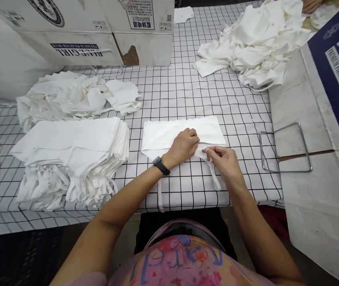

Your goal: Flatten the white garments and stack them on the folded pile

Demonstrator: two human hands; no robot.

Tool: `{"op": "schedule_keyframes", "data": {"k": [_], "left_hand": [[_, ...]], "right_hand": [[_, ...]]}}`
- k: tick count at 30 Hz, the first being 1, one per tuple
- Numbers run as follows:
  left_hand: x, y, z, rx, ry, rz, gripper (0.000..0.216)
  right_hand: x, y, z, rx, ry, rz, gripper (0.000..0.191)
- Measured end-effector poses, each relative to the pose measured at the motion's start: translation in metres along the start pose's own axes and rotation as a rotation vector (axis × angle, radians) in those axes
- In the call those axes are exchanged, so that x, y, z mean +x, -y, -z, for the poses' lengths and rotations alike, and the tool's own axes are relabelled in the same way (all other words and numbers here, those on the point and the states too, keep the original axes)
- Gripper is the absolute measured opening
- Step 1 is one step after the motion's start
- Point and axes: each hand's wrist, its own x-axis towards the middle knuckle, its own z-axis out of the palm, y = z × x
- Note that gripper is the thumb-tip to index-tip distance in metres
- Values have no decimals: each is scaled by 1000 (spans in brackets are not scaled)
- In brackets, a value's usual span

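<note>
The left hand (185,145) curls on white cloth (163,133) — if gripping, I can't tell. The right hand (223,159) pinches it — a stack (71,137) sits at nine o'clock.

On the tablecloth (184,95), a garment (184,129) lies near the front edge, the left hand (185,143) on it and the right hand (221,159) at its front side. Left of it lies a stack (68,135), with a loose pile (68,93) just behind and a carton (145,43) behind that. To the right stands a second carton (300,206), a wire frame (305,146) overlapping its left edge, and a heap (255,43) lies behind the frame.
</note>
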Motion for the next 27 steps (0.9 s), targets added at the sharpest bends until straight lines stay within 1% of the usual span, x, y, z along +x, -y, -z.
{"op": "schedule_keyframes", "data": {"k": [4,7,13,17,22,27], "left_hand": [[0,5,-6,-132,-71,61,15],[-1,6,-8,-135,-87,48,15],[-1,5,-7,-7,-37,-13,21],[0,3,-6,60,-11,-20,21],[0,-1,-6,100,11,-40,18],[0,-2,-8,128,28,-30,19]], "right_hand": [[8,7,-8,-15,8,-1,26],[13,12,-13,-33,19,-12,25],[24,19,-11,-58,48,-66,22],[36,14,-5,-64,112,-110,25],[51,7,1,-113,173,-147,27],[55,10,4,-132,202,-195,23]]}}
